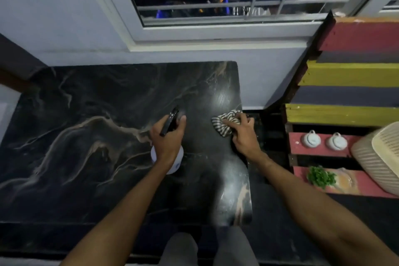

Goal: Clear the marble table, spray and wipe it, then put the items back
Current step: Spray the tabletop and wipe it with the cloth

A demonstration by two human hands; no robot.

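- My left hand [167, 140] has a closed grip on the spray bottle [170, 157], nozzle pointing away over the middle of the marble table [86, 136]; my right hand [241, 131] presses the striped cloth [224, 124] flat on the top near its right edge, fingers curled over it.
- The table top is bare, so I judge the clearing done and the spray-and-wipe under way.
- Risk: the cloth sits close to the right edge. A wide stroke that way could carry it, or my hand, off the marble and toward the shelves.
- Risk: spraying while the nozzle points toward the wall could put mist on the wall and the window frame [216, 32] rather than on the marble.
- Risk: the bottle is held in one hand over hard stone. If the wet grip slips, it drops onto the marble.
- Risk: a glossy patch shows near the cloth, but the left part looks dull. I could miss that side if I stay on the right.
- Around: a painted slatted shelf [345, 73] stands just right of the table, with two small white pots [323, 141], a green sprig [320, 177] and a cream basket [380, 157].
- These stand near my right elbow's path, and the wall bounds the far edge.
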